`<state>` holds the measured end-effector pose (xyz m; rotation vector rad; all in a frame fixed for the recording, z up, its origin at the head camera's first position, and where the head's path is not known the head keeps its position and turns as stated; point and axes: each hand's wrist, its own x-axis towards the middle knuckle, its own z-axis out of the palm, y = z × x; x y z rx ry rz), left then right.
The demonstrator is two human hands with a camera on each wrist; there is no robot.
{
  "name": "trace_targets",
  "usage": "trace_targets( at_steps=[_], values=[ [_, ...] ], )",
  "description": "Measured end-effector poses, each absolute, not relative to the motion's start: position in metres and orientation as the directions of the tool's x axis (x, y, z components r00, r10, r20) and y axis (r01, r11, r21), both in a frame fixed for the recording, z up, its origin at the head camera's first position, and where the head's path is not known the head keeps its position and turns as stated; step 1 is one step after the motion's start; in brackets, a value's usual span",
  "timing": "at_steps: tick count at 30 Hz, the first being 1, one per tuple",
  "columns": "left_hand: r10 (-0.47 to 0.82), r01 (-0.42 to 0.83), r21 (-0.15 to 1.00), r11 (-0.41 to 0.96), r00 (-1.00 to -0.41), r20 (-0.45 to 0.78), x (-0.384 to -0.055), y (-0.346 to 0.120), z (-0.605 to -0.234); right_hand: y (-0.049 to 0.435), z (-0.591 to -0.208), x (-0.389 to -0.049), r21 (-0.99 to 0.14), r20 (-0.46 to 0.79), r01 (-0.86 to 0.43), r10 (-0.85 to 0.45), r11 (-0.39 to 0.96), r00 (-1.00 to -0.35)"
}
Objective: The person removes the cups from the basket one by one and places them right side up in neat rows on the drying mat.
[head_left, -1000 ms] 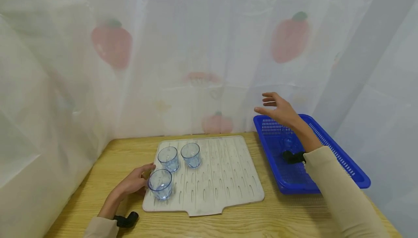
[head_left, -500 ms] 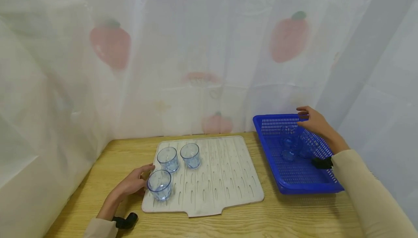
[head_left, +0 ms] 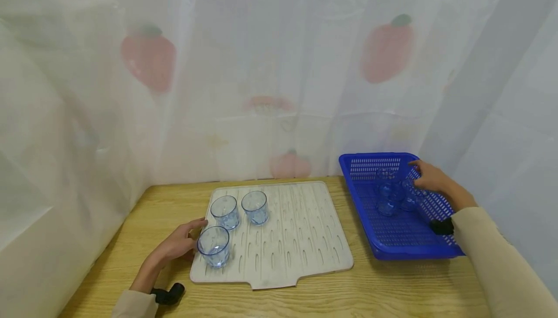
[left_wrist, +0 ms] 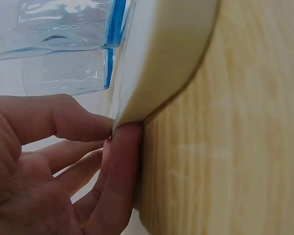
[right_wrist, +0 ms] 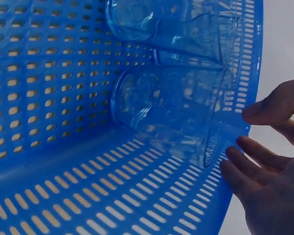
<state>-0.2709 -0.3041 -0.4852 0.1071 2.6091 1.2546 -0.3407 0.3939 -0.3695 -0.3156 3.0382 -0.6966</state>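
Observation:
My left hand (head_left: 176, 243) pinches the left edge of a white ribbed drying mat (head_left: 301, 240); in the left wrist view, the thumb and a finger meet at the mat's edge (left_wrist: 166, 58). Three blue-tinted glass tumblers stand upright on the mat's left part: a front one (head_left: 213, 247), one behind it (head_left: 225, 213) and one to the right (head_left: 255, 208). My right hand (head_left: 433, 181) is over the right side of a blue plastic basket (head_left: 375, 240). Its fingers are spread close to the rim of a tumbler (right_wrist: 161, 110) inside, not gripping it.
More glass tumblers (right_wrist: 132, 19) stand against each other in the basket, beside the nearest one. The wooden table (head_left: 331, 294) carries mat and basket side by side. A pale curtain (head_left: 261, 66) with strawberry prints hangs behind and along both sides.
My right hand has gone from above the basket's back left to its right side, then lowered toward a tumbler. The left hand, the mat and its tumblers have stayed put.

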Motion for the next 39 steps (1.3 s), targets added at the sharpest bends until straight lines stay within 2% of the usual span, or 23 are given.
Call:
trace_targets(
  at_steps=[12, 25, 39],
  values=[
    [0.159, -0.057, 0.780, 0.624, -0.967, -0.198, -0.270, -0.303, -0.484, 0.397, -0.381, -0.343, -0.471, -0.113, -0.169, -0.249, 0.866, -0.962],
    [0.179, -0.032, 0.784, 0.619, -0.967, -0.181, -0.270, -0.303, -0.484, 0.395, -0.380, -0.340, -0.405, -0.122, -0.170, -0.238, 0.898, -0.964],
    [0.188, -0.028, 0.800, 0.600, -0.966, -0.174, -0.270, -0.303, -0.486, 0.398, -0.387, -0.341, -0.430, -0.176, -0.112, -0.204, 0.896, -0.963]
  ],
)
